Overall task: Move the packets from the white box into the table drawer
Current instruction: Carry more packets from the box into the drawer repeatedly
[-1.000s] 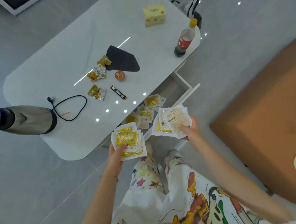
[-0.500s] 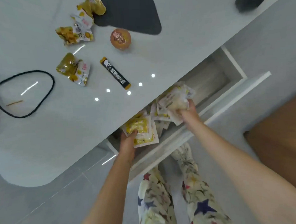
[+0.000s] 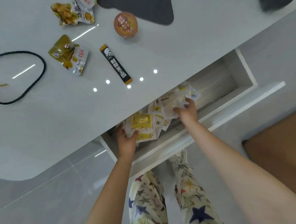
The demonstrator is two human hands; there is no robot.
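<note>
The white table drawer [image 3: 178,141] stands pulled open under the table edge. Inside it lie several white-and-yellow packets [image 3: 158,119]. My left hand [image 3: 126,141] reaches into the drawer's left part and holds a stack of yellow-printed packets [image 3: 141,125]. My right hand [image 3: 186,111] is in the drawer's middle, gripping a crumpled bunch of pale packets [image 3: 178,99]. The white box is out of view.
On the white tabletop [image 3: 43,124] lie a black stick sachet [image 3: 116,63], yellow snack bags [image 3: 69,55], a round orange-lidded cup [image 3: 125,24], a dark mat [image 3: 140,8] and a black cable loop [image 3: 25,74]. A brown surface [image 3: 276,149] sits at right.
Both hands came down from above the drawer into it with their packet stacks. The view moved closer to the drawer, and the hands pushed slightly deeper since half a second ago.
</note>
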